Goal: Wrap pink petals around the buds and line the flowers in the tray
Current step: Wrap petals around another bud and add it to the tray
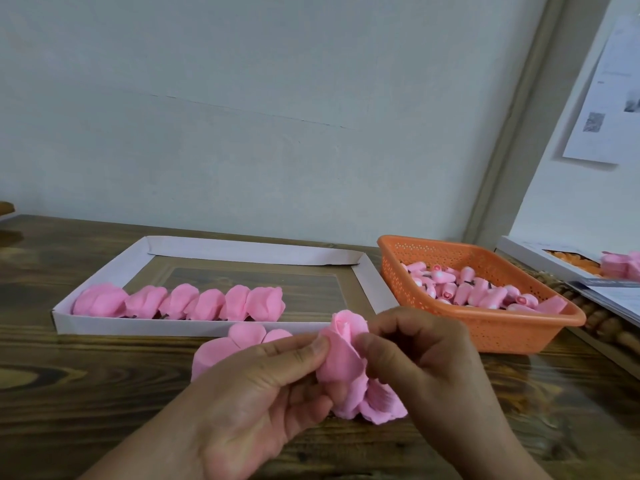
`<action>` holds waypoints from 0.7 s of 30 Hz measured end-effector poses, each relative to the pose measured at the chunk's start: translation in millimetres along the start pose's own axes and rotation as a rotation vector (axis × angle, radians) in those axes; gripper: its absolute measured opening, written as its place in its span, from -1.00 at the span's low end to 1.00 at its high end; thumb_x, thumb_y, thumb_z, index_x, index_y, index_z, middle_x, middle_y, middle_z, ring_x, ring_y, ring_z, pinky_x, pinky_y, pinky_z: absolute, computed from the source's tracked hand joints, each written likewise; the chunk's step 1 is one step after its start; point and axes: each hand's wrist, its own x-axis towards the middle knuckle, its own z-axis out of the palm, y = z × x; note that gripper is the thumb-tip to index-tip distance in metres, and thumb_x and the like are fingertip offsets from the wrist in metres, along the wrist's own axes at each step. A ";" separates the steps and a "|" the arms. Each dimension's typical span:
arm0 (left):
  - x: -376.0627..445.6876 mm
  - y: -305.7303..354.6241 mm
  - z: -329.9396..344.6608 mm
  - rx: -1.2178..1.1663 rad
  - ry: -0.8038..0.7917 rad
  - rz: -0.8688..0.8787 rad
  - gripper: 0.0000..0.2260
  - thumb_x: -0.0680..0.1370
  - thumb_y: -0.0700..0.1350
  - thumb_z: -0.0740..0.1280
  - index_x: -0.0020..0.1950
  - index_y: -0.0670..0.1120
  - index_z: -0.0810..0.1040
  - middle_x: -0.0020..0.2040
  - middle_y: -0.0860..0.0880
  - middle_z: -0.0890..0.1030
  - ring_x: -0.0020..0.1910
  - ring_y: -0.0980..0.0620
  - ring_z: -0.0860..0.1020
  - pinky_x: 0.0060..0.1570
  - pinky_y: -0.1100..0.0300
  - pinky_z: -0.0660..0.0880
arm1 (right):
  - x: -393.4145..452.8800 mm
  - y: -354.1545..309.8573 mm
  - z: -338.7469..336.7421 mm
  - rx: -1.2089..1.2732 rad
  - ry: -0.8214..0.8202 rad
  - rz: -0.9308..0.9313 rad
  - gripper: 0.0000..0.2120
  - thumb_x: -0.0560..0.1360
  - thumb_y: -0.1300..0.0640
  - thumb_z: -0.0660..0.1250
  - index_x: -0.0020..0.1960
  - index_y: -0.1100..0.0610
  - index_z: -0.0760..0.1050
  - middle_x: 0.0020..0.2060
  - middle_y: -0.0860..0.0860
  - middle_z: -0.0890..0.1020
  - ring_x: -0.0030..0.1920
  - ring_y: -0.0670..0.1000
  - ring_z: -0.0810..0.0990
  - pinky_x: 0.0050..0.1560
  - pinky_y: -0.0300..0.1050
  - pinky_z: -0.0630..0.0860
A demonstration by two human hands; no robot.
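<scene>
Both hands hold a pink flower [344,355] above the wooden table, its bud tip showing at the top and loose petals hanging below. My left hand [263,389] pinches a petal against the bud with thumb and fingers. My right hand [419,362] curls round the flower's right side, thumb pressing the petal. More pink petals [242,341] stick out behind my left hand. The white cardboard tray [194,328] lies beyond, with several finished pink flowers [180,303] lined along its near edge.
An orange perforated basket [498,336] at the right holds several pink buds [467,289]. A white box [540,259] with orange and pink pieces and some papers sit at the far right. A pale wall rises behind the table.
</scene>
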 end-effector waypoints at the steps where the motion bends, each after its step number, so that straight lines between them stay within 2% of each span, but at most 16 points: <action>1: 0.3 0.1 0.4 0.001 -0.002 -0.004 -0.85 0.34 -0.18 0.36 -0.39 -0.18 0.67 -0.43 -0.17 0.57 -0.52 0.06 0.55 -0.53 0.30 0.52 | -0.1 1.5 0.8 -0.011 0.026 -0.021 -0.88 0.32 0.12 0.38 -0.30 0.19 0.57 -0.45 0.11 0.61 -0.49 -0.03 0.53 -0.47 -0.17 0.44; 3: 1.0 0.3 0.8 -0.007 0.000 -0.011 -0.84 0.36 -0.17 0.36 -0.38 -0.21 0.65 -0.42 -0.17 0.55 -0.52 0.06 0.54 -0.54 0.30 0.51 | 0.2 5.4 2.5 -0.077 0.075 -0.124 -0.97 0.31 0.20 0.40 -0.29 0.11 0.56 -0.38 -0.04 0.62 -0.44 -0.14 0.54 -0.42 -0.26 0.47; 4: 1.4 0.2 0.9 -0.016 0.010 -0.015 -0.84 0.36 -0.18 0.36 -0.37 -0.22 0.64 -0.42 -0.18 0.54 -0.52 0.06 0.54 -0.55 0.30 0.51 | 0.6 6.9 3.0 -0.153 0.087 -0.192 -0.91 0.32 0.25 0.40 -0.24 0.08 0.54 -0.35 -0.09 0.60 -0.40 -0.17 0.54 -0.38 -0.30 0.47; 8: 1.7 0.8 1.3 -0.081 0.055 -0.037 -0.89 0.32 -0.22 0.38 -0.36 -0.25 0.64 -0.41 -0.19 0.54 -0.54 0.03 0.55 -0.60 0.28 0.49 | -0.7 13.5 -1.7 -0.346 0.021 -0.371 -0.85 0.41 0.38 0.31 -0.10 0.18 0.53 -0.29 -0.09 0.55 -0.28 -0.15 0.52 -0.23 -0.34 0.44; 12: 3.5 3.4 2.2 -0.129 0.078 -0.053 -0.90 0.29 -0.24 0.40 -0.31 -0.26 0.68 -0.41 -0.18 0.58 -0.54 0.02 0.56 -0.62 0.28 0.49 | -1.6 7.2 -6.7 -0.276 -0.067 -0.434 -0.85 0.43 0.24 0.22 -0.02 0.21 0.46 -0.09 0.05 0.58 -0.09 -0.03 0.56 -0.09 -0.22 0.47; 15: 5.0 4.1 2.6 -0.174 0.087 -0.063 -0.86 0.26 -0.25 0.41 -0.25 -0.27 0.70 -0.33 -0.19 0.63 -0.53 0.00 0.59 -0.60 0.27 0.50 | -0.8 5.6 -6.2 -0.380 -0.126 -0.491 -0.84 0.47 0.10 0.27 -0.01 0.17 0.46 0.06 0.00 0.54 0.05 -0.03 0.55 0.00 -0.14 0.47; 17: 4.7 4.6 3.4 -0.175 0.085 -0.063 -0.86 0.25 -0.25 0.41 -0.26 -0.27 0.70 -0.32 -0.20 0.64 -0.51 -0.01 0.60 -0.60 0.26 0.51 | 1.9 7.1 -4.8 -0.374 -0.112 -0.431 -0.81 0.48 0.02 0.28 -0.04 0.14 0.48 0.04 -0.03 0.55 0.05 -0.04 0.55 -0.01 -0.09 0.48; 19: 4.1 5.0 4.6 -0.171 0.080 -0.065 -0.86 0.23 -0.24 0.42 -0.29 -0.27 0.69 -0.35 -0.19 0.63 -0.51 0.00 0.60 -0.61 0.27 0.50 | 4.6 9.5 -3.0 -0.289 -0.073 -0.365 -0.80 0.47 0.03 0.27 -0.12 0.18 0.51 -0.10 -0.03 0.58 -0.05 -0.05 0.56 -0.06 -0.18 0.47; 21: 4.0 4.6 4.6 -0.159 0.080 -0.061 -0.79 0.20 -0.24 0.44 -0.21 -0.28 0.70 -0.32 -0.18 0.63 -0.49 0.01 0.60 -0.60 0.27 0.50 | 7.4 12.2 -0.9 -0.207 -0.032 -0.296 -0.81 0.46 0.04 0.28 -0.20 0.16 0.53 -0.25 -0.06 0.58 -0.17 -0.05 0.56 -0.13 -0.26 0.45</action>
